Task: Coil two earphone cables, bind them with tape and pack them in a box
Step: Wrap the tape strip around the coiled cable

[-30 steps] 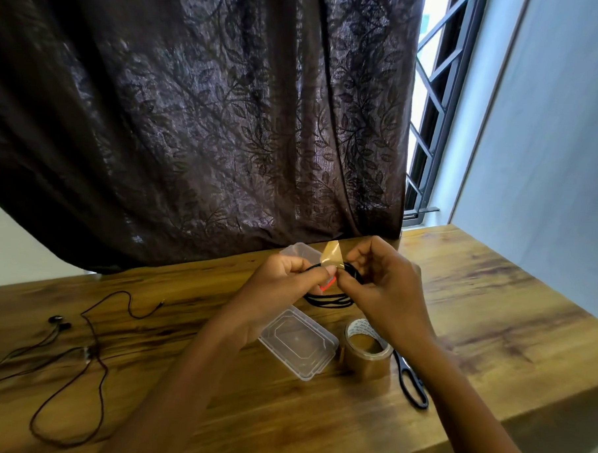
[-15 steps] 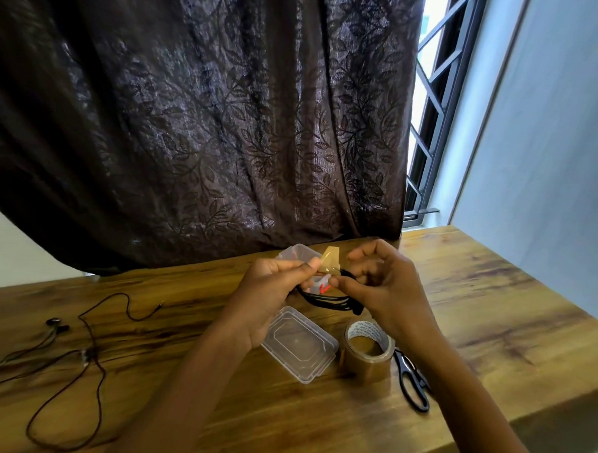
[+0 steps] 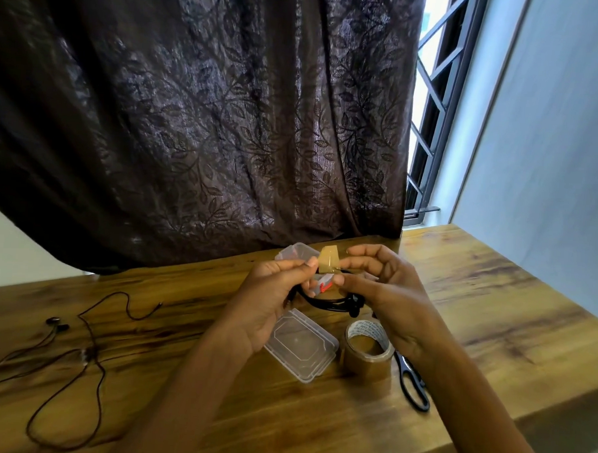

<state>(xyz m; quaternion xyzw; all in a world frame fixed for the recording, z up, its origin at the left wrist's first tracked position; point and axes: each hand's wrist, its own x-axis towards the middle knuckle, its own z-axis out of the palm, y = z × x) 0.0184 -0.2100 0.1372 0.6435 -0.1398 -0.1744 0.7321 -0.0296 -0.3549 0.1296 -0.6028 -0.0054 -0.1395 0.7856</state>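
While the clear plastic lid (image 3: 301, 346), the brown roll of packing tape (image 3: 367, 352) and the black-handled scissors (image 3: 414, 382), partly under the right forearm, lie nearest on the wooden table (image 3: 492, 320), a loose dark earphone cable (image 3: 79, 353) sprawls well apart at the left. Above them the left hand (image 3: 270, 293) grips the coiled black earphone cable (image 3: 325, 301) with curled fingers, and the right hand (image 3: 387, 292) pinches the short strip of brown tape (image 3: 329, 260) standing up from it, together partly hiding the clear plastic box (image 3: 294, 252) behind. Farther back hangs a dark leaf-patterned curtain (image 3: 192, 119) beside a barred window (image 3: 436, 112).

daylight from window (image 3: 429, 105) right | dim interior | wide-angle edge bending
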